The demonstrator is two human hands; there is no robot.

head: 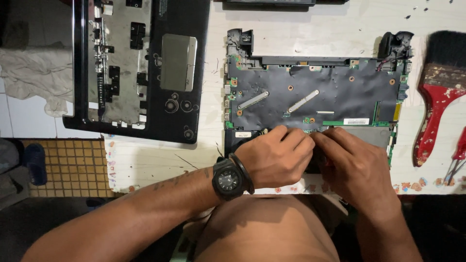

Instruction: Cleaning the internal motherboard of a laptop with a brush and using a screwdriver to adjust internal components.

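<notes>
An opened laptop base (315,94), covered by a dark sheet with two metal strips, lies on the white table (145,160). My left hand (274,155), with a black watch on its wrist, rests on the base's near edge with its fingers curled down. My right hand (352,162) meets it there, fingertips pinched together at a spot on the near edge. What the fingers hold is hidden under both hands.
A black laptop cover (141,68) lies upside down at the table's left, overhanging the edge. A red-handled paintbrush (439,92) and a red screwdriver (456,157) lie at the right. A grey cloth (34,73) and tiled floor (68,165) are at the left.
</notes>
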